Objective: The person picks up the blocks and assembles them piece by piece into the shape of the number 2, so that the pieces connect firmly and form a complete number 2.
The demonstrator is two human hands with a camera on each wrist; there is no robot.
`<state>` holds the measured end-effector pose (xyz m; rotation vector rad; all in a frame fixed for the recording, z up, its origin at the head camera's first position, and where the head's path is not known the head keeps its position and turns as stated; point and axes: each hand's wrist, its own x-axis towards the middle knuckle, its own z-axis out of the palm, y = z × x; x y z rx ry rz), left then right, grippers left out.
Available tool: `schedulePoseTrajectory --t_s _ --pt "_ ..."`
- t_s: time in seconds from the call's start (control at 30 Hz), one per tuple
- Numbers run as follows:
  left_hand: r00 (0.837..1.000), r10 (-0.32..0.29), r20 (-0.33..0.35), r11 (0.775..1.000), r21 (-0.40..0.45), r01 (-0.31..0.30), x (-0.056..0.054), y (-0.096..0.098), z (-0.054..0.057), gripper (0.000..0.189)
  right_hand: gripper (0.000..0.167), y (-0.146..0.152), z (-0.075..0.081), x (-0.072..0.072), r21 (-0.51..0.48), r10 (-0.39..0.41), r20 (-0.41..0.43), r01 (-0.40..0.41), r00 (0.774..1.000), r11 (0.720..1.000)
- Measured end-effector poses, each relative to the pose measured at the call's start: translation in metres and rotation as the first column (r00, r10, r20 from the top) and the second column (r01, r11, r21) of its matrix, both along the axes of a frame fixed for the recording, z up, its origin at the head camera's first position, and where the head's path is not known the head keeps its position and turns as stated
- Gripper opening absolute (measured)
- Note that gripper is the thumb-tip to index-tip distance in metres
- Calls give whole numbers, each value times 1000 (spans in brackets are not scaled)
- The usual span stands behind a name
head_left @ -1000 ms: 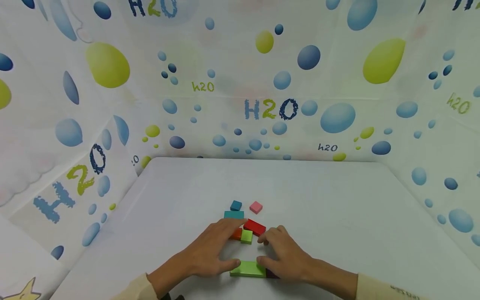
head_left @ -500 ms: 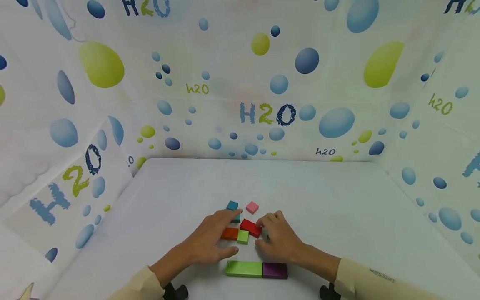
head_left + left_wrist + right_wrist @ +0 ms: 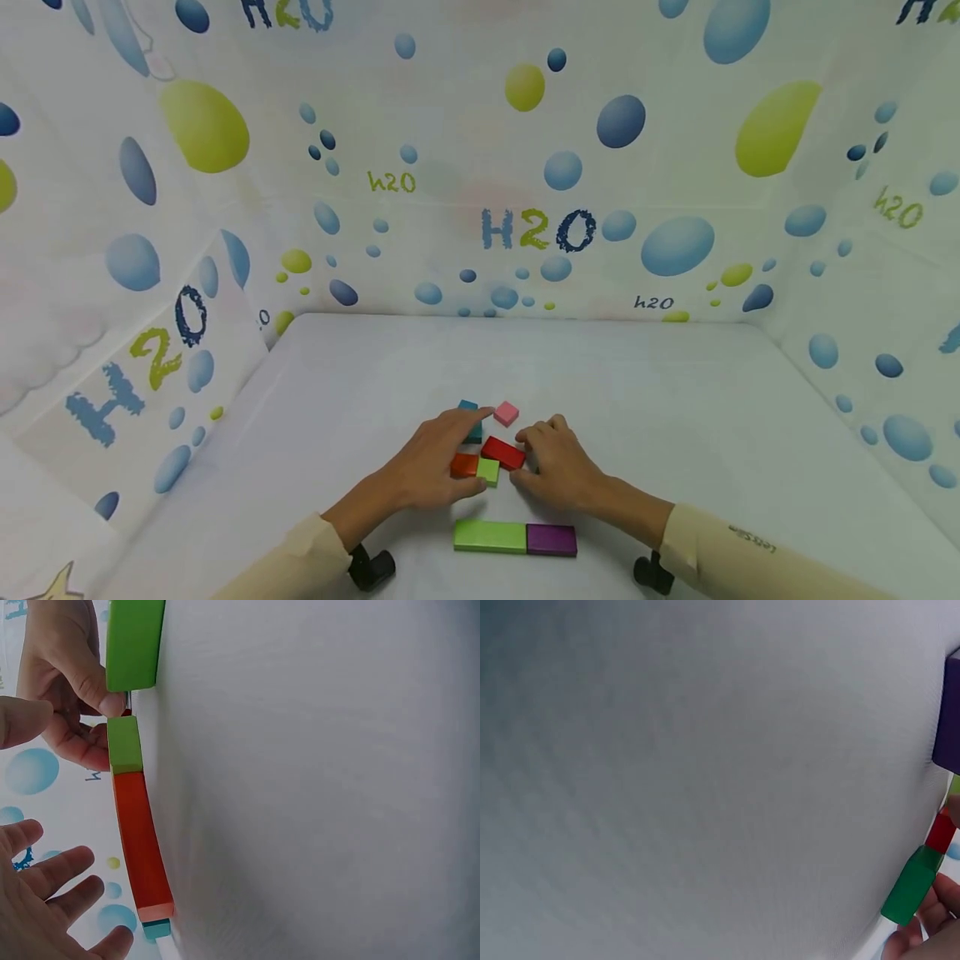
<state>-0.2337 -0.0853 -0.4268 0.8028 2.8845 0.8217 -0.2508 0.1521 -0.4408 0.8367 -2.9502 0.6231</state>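
My left hand [image 3: 429,467] spreads over the blocks, index fingertip near the pink cube [image 3: 506,413] and thumb tip beside the small lime block [image 3: 487,472]. Partly under it lie an orange block [image 3: 463,465] and a teal block [image 3: 474,432]. Close by on the right, my right hand [image 3: 558,467] is bent around the right end of the red block [image 3: 502,453], with a gap between thumb and index finger. A dark green block [image 3: 911,889] lies by its fingers, mostly hidden under the hand in the head view.
A long light green block [image 3: 490,536] and a purple block [image 3: 551,540] lie end to end in front of the hands. A blue cube [image 3: 468,405] sits behind the teal block. Patterned cloth [image 3: 420,225] walls the white table [image 3: 660,400].
The right hand has left the purple block and moved forward to the red block. The left hand has lifted away from the long green block, forward over the pile. The teal block has turned.
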Motion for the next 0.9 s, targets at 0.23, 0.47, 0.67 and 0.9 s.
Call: schedulePoseTrajectory --t_s 0.23,0.47,0.67,0.9 --pt "1000 -23 5 1000 -9 23 -2 4 -1 94 32 3 -3 -1 -42 43 -9 -44 999 998" --pt "999 -34 5 999 -8 34 -1 1 0 93 32 6 -1 -1 -32 49 -42 -50 998 998" --pt "1000 -30 -5 999 -14 30 3 -4 -1 90 32 9 -1 -2 -32 51 -50 -53 997 998" --pt "999 -39 16 999 -23 39 11 -4 -2 91 30 13 -4 -1 -63 88 -83 -93 993 994"
